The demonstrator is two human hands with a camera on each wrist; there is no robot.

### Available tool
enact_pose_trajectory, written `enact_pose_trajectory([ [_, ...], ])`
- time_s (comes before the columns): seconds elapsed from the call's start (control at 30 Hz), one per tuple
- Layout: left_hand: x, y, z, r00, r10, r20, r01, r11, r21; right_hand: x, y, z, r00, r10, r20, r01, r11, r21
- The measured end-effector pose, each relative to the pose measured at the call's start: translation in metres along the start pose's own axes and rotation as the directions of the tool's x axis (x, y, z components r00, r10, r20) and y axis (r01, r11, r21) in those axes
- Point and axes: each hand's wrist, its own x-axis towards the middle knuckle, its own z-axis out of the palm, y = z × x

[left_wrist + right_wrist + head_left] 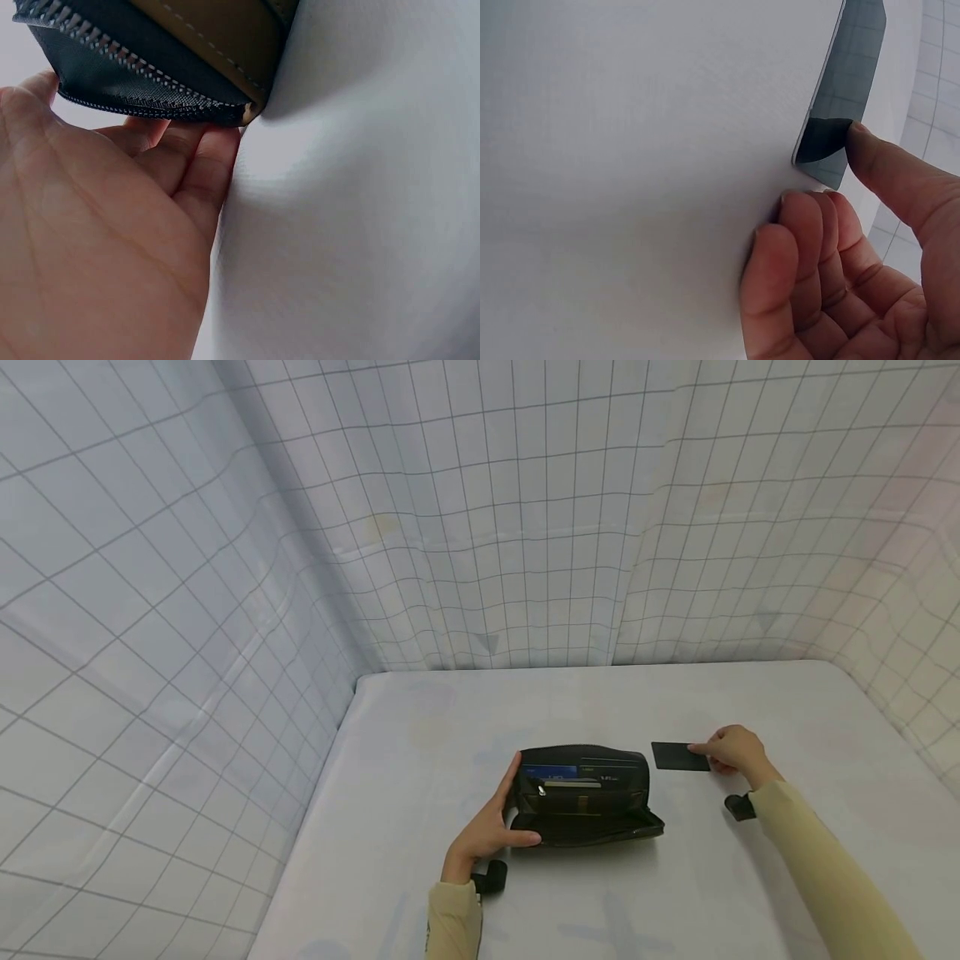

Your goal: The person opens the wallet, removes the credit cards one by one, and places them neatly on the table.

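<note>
Head view: wallet and card lie between hands.

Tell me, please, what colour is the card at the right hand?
The card looks black or nearly black, best seen in the head view.

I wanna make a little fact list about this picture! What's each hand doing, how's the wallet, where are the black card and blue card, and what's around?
Left hand: grips the wallet at its left end
Right hand: holds the black card at its right end
Wallet: black, open
Black card: close to the wallet's right side
Blue card: tucked inside the wallet, upper left
Table: white
Curtain: pale with grid lines, behind the table
</note>
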Motion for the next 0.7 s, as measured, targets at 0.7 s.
enact_pose_trajectory([
  [0.7, -0.001, 0.001, 0.0, 1.0, -0.014, -0.005, 0.014, 1.0, 0.004, -0.016, -0.033, 0.003, 0.975, -0.175, -0.139, 0.153, 0.976, -0.155],
])
